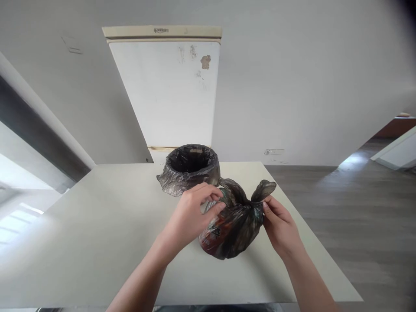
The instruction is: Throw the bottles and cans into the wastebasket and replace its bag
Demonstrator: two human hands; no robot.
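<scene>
A black, see-through garbage bag [238, 229], filled and gathered at its neck, sits on the white table. Reddish packaging with dark printing shows through its lower left side. My right hand [282, 225] pinches the gathered plastic on the bag's right, by a loop that sticks up. At the bag's left side is my left hand [198, 208], its fingers curled and a gap between thumb and fingertips. Whether those fingertips touch the plastic is hard to tell. Behind the left hand stands a bin [191, 167] lined with another black bag, its mouth facing up.
The white table [107, 234] spreads under both hands, its right edge close to my right arm. A white refrigerator [169, 91] stands beyond the far edge against a grey wall. A socket strip [274, 151] is low on the wall, and wooden floor [351, 221] lies to the right.
</scene>
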